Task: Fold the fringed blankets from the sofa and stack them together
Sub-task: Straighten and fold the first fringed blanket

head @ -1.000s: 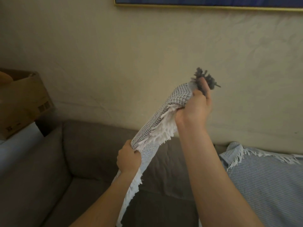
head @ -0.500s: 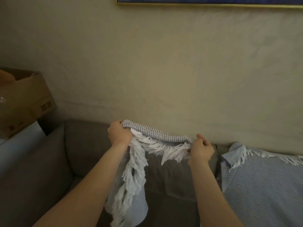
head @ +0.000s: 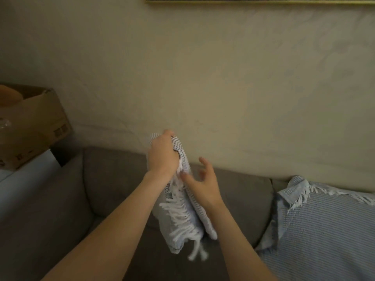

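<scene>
1. Two fringed blankets are in view. A grey-and-white checked blanket [head: 199, 209] is held up in front of the grey sofa [head: 113, 189]. A pale blue striped blanket [head: 316, 236] lies spread on the sofa's right side, well apart from the first.
2. The left hand [head: 162, 157] has its grip closed tight round the bunched top of the checked blanket. The blanket hangs down from it in a narrow folded bundle, with the white fringe [head: 180, 222] facing the camera.
3. The right hand [head: 203, 187] has a wide grip, fingers spread, holding nothing. It lies along the bundle's right edge, and the thumb seems to touch the cloth.
4. Handling, as a judgement: the checked blanket looks light, soft and limp, so it will sag wherever it is unsupported. The open weave should not slip, but fringe strands could snag fingers or tangle.
5. Where to hold, as a judgement: pinch the woven corners or the folded edge, not the fringe. Two hands on the cloth would keep the layers aligned.
</scene>
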The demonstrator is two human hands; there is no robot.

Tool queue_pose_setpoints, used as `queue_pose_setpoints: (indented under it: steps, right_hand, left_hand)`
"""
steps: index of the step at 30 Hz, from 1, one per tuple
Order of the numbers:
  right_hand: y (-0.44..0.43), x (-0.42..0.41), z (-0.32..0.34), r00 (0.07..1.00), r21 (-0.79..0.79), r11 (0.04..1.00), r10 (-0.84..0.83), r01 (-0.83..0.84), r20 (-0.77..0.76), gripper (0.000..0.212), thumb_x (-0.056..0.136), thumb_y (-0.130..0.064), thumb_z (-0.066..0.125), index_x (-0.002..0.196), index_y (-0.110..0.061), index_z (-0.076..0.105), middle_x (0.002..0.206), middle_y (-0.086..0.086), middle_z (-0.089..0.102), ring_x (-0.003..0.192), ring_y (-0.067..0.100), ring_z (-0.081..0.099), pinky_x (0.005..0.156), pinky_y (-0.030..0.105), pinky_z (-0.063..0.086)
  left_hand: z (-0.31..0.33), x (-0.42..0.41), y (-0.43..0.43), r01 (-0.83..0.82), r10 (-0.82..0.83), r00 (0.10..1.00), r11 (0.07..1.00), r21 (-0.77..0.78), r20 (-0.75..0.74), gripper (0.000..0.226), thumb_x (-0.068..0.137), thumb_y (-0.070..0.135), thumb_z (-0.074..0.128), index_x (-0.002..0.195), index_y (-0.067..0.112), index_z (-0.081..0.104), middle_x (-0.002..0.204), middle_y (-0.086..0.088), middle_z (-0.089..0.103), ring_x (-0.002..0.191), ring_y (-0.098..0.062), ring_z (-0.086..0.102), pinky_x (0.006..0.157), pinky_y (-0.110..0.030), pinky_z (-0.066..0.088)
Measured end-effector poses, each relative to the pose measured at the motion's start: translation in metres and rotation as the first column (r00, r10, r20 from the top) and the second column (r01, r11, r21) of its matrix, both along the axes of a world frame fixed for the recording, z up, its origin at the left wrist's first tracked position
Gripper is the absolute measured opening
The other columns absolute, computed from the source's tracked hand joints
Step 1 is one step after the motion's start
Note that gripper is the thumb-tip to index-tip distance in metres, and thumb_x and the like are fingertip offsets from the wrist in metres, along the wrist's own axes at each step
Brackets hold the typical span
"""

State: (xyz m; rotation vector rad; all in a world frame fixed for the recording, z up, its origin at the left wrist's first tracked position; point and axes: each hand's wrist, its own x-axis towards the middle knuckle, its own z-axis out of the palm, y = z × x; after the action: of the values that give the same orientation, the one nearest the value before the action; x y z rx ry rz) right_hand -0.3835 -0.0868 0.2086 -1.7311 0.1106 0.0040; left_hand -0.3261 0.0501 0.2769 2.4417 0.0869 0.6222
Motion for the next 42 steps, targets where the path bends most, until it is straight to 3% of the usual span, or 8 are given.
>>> queue_pose_setpoints:
  steps: [4, 7, 10, 16, 20, 24, 32, 42]
  right_hand:
    - [0.022, 0.013, 0.009, 0.934, -0.307, 0.95, 0.163, -0.06, 0.319, 0.108, 0.078, -0.042, 0.082, 0.162, -0.037, 0.014, 0.153, -0.002, 0.048, 0.136, 0.017, 0.053, 0.105, 0.037, 0.048]
    - [0.025, 0.019, 0.013, 0.946, -0.482, 0.875, 0.123, 0.039, 0.301, 0.089, 0.082, -0.027, 0.07, 0.157, -0.035, 0.022, 0.116, 0.009, 0.071, 0.099, 0.035, 0.07, 0.07, 0.042, 0.054]
    - [0.017, 0.026, 0.02, 0.963, -0.726, 0.686, 0.225, -0.049, 0.147, 0.082, 0.082, -0.015, 0.065, 0.153, -0.026, 0.026, 0.105, 0.012, 0.07, 0.096, 0.041, 0.066, 0.063, 0.039, 0.044]
    - [0.001, 0.028, 0.029, 0.905, -0.566, 0.757, 0.424, -0.328, 0.043, 0.089, 0.072, -0.051, 0.085, 0.148, -0.03, 0.045, 0.129, -0.008, 0.069, 0.115, 0.015, 0.067, 0.093, 0.037, 0.057]
    - [0.0, 0.019, 0.028, 0.959, -0.506, 0.84, 0.273, -0.198, 0.077, 0.056, 0.077, -0.042, 0.076, 0.13, -0.03, 0.062, 0.098, -0.007, 0.076, 0.094, 0.017, 0.072, 0.086, 0.043, 0.06]
    - [0.017, 0.012, 0.017, 0.973, -0.572, 0.817, 0.182, -0.07, 0.14, 0.053, 0.072, -0.054, 0.066, 0.117, -0.027, 0.061, 0.099, 0.0, 0.074, 0.095, 0.031, 0.071, 0.077, 0.045, 0.06]
    - [0.026, 0.015, 0.009, 0.972, -0.653, 0.756, 0.119, 0.044, 0.202, 0.058, 0.082, -0.023, 0.067, 0.137, -0.028, 0.048, 0.11, 0.008, 0.071, 0.097, 0.038, 0.067, 0.065, 0.038, 0.044]
    - [0.012, 0.036, 0.048, 0.885, -0.682, 0.727, 0.259, 0.086, 0.388, 0.056, 0.076, -0.005, 0.058, 0.122, -0.035, 0.064, 0.105, 0.002, 0.068, 0.088, 0.026, 0.066, 0.069, 0.047, 0.058]
  left_hand:
    - [0.005, 0.0, -0.005, 0.215, -0.194, 0.976, 0.936, 0.277, -0.1, 0.026, 0.094, 0.005, 0.058, 0.116, 0.018, 0.064, 0.106, -0.009, 0.072, 0.1, -0.035, 0.07, 0.084, -0.05, 0.058]
    - [0.007, -0.003, -0.001, 0.315, -0.252, 0.946, 0.86, 0.401, -0.202, 0.031, 0.089, 0.004, 0.06, 0.117, 0.017, 0.064, 0.107, -0.01, 0.071, 0.1, -0.037, 0.068, 0.083, -0.049, 0.057]
    - [0.0, -0.006, 0.007, 0.331, -0.237, 0.939, 0.812, 0.48, -0.248, 0.041, 0.084, 0.003, 0.068, 0.122, 0.017, 0.065, 0.113, -0.011, 0.071, 0.105, -0.038, 0.068, 0.085, -0.049, 0.055]
    - [-0.015, -0.01, 0.02, 0.308, -0.203, 0.938, 0.861, 0.404, -0.282, 0.049, 0.086, 0.004, 0.065, 0.129, 0.026, 0.064, 0.122, -0.007, 0.069, 0.114, -0.036, 0.065, 0.086, -0.045, 0.055]
    - [-0.018, -0.011, 0.024, 0.332, -0.244, 0.93, 0.879, 0.343, -0.276, 0.045, 0.087, 0.009, 0.069, 0.128, 0.027, 0.066, 0.126, -0.001, 0.07, 0.117, -0.03, 0.065, 0.088, -0.041, 0.052]
    - [-0.019, -0.017, 0.022, 0.357, -0.276, 0.922, 0.878, 0.319, -0.271, 0.041, 0.083, 0.007, 0.066, 0.12, 0.024, 0.07, 0.116, -0.004, 0.073, 0.107, -0.032, 0.067, 0.084, -0.046, 0.057]
    - [-0.014, -0.024, 0.016, 0.349, -0.254, 0.933, 0.812, 0.467, -0.257, 0.038, 0.083, 0.017, 0.068, 0.118, 0.03, 0.068, 0.107, -0.001, 0.074, 0.1, -0.033, 0.069, 0.072, -0.041, 0.055]
    - [-0.028, -0.032, 0.036, 0.211, -0.187, 0.974, 0.955, 0.208, -0.127, 0.036, 0.087, 0.031, 0.068, 0.122, 0.038, 0.058, 0.102, 0.004, 0.075, 0.092, -0.031, 0.072, 0.071, -0.042, 0.058]
